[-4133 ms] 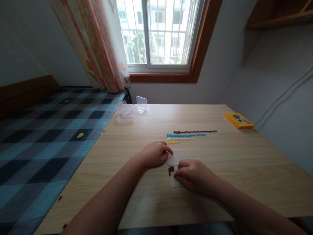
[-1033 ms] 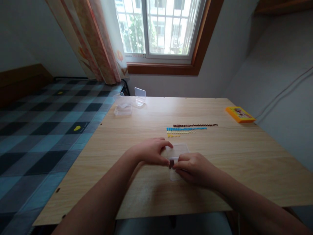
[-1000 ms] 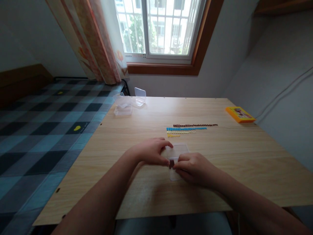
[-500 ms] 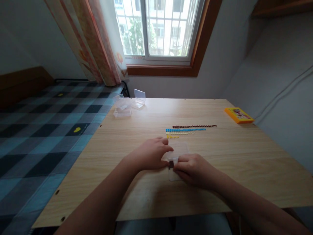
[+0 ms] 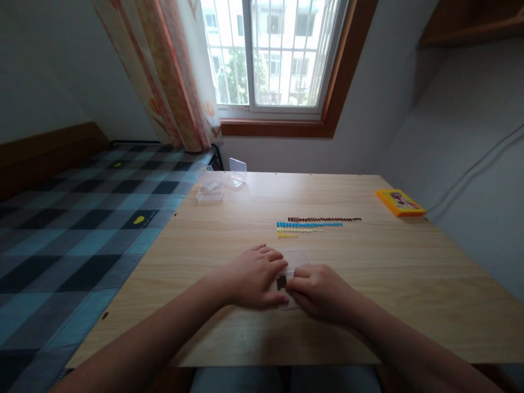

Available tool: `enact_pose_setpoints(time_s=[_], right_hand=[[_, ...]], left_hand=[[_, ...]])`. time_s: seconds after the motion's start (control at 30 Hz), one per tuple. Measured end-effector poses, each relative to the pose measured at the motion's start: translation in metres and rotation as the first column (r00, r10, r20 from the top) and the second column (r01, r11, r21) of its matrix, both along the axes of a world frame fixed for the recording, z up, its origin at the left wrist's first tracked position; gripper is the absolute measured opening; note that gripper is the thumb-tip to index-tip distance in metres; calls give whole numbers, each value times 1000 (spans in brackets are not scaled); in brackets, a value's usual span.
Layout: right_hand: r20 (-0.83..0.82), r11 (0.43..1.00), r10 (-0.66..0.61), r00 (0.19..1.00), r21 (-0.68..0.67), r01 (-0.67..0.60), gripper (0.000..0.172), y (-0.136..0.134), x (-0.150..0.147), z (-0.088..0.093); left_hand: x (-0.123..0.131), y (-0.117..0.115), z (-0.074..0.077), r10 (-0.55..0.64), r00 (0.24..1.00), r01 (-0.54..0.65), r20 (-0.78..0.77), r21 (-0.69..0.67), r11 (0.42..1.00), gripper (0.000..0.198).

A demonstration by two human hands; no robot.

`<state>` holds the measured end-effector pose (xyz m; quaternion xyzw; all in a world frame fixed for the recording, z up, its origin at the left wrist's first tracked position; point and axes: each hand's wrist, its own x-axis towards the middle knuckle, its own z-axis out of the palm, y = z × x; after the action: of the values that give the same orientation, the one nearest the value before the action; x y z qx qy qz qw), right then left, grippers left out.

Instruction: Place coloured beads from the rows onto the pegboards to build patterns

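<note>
On your table (image 5: 352,295), four rows of pieces (image 5: 303,225) lie outside the clear box (image 5: 298,258); dark pieces (image 5: 281,282) sit inside. Your left hand (image 5: 257,277) spreads; your right hand (image 5: 318,289) curls, its hold unclear.

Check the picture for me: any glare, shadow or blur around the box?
Head view: window overexposed, room dim; head view: pale sheen on the far table, soft shadow nearside of left hand and right hand; head view: clear box low-contrast, dark piece lacking fine detail.
</note>
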<state>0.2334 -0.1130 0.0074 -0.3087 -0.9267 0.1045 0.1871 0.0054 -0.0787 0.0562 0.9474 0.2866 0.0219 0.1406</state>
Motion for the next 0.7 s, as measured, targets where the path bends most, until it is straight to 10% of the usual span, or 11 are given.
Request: enact_pose_setpoints(time_s=[0.37,0.7], right_hand=[[-56,998,54,997,20,-53,17,1,0,-4],[-295,996,67,953,81,-45,18,11,14,7]], left_hand=[[-8,0,-44,16,988,-3,156,-83,997,91],[-6,-2,-49,23,983,-7,182,-89,996,92]])
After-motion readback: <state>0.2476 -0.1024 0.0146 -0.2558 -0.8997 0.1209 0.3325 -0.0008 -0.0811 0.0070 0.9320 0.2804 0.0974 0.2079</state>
